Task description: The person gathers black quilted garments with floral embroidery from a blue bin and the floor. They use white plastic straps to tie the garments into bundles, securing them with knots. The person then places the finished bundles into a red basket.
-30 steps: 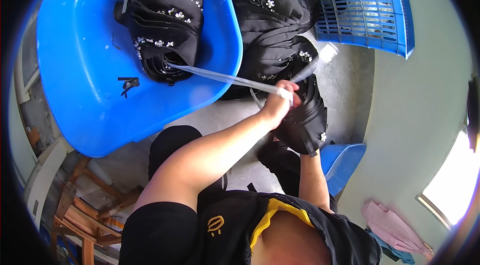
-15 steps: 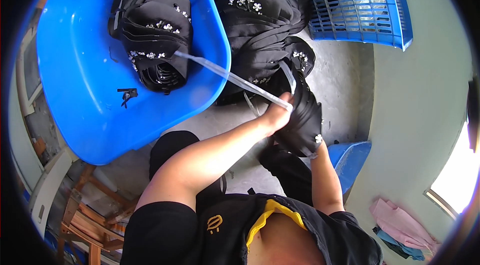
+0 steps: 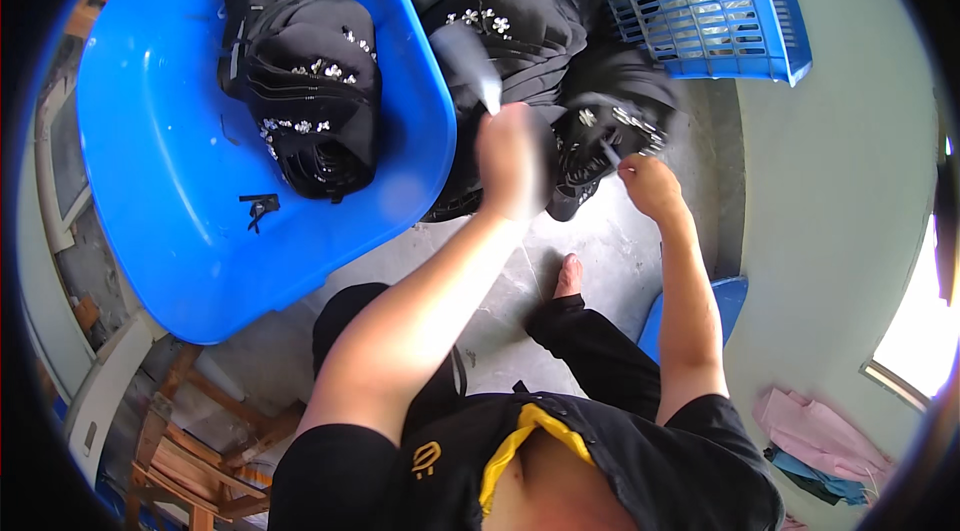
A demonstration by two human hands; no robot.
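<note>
Gripping a blurred pale strip (image 3: 488, 89) in the closed left hand (image 3: 508, 163), upper centre. Pinching a whitish strip end (image 3: 612, 155) with the right hand (image 3: 652, 187), beside a flower-trimmed black fabric bundle (image 3: 622, 81), upper right of centre. At upper left, seeing a similar bundle (image 3: 305, 61) inside a blue plastic tub (image 3: 150, 161).

This looks like a small clothes workshop: black cloth bundles (image 3: 545, 6) at twelve o'clock, blue tub (image 3: 160, 146) at ten, blue basket (image 3: 693, 64) at one.

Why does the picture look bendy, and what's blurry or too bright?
Head view: the fisheye lens bows edges and blackens corners; same view, the left hand and the pale strip it holds are smeared, the right hand sharper; same view, the window glares white.
</note>
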